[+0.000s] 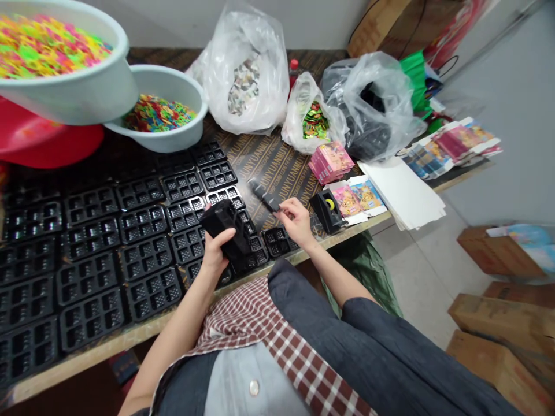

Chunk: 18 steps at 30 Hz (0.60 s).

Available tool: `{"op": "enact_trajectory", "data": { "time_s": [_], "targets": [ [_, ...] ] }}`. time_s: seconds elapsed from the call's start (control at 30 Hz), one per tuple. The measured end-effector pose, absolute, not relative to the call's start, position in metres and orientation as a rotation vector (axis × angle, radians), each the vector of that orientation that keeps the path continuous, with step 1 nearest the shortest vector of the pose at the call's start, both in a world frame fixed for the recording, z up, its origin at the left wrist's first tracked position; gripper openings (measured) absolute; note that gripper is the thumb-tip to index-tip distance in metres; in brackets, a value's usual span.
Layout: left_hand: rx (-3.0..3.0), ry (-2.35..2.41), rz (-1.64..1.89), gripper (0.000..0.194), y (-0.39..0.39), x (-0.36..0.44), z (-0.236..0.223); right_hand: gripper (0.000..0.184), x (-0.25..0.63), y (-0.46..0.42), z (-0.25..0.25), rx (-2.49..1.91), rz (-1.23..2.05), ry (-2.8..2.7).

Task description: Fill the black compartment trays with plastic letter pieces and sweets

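Note:
My left hand is closed round a stack of black plastic trays, held tilted above the table. To its right, my right hand pinches the end of a single black tray, seen nearly edge-on and blurred. Rows of black compartment trays lie flat on the table to the left, and one small tray lies between my hands near the front edge. The compartments I can make out hold no items.
Pale blue basins with colourful small pieces and a red basin stand at the left. Plastic bags line the back. A tape dispenser, pink boxes and white card sheets lie right. Cardboard boxes sit on the floor.

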State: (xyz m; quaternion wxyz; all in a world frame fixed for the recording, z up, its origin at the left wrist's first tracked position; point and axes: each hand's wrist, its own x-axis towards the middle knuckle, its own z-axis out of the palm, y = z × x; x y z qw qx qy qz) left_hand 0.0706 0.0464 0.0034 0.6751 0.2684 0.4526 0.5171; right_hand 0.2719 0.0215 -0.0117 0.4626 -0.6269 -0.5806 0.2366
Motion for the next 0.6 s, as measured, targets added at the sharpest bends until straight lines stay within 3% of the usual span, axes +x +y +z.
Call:
{"op": "enact_trajectory", "data": {
  "time_s": [0.2,0.43,0.53,0.6],
  "targets": [
    [0.575,1.1,1.23,0.088,0.066,0.059,0.005,0.011,0.293,0.044,-0.054,-1.822,0.564,-1.934],
    [0.767,0.986,1.09,0.094,0.057,0.088,-0.003,0.038,0.256,0.008,0.0,-1.354,0.772,-1.683],
    [0.739,0.943,1.0,0.09,0.052,0.101,-0.003,0.025,0.255,0.007,0.014,-1.295,0.885,-1.555],
    [0.665,0.949,0.997,0.085,0.053,0.103,-0.002,0.019,0.272,0.007,0.014,-1.373,0.773,-1.474]
  ]
}}
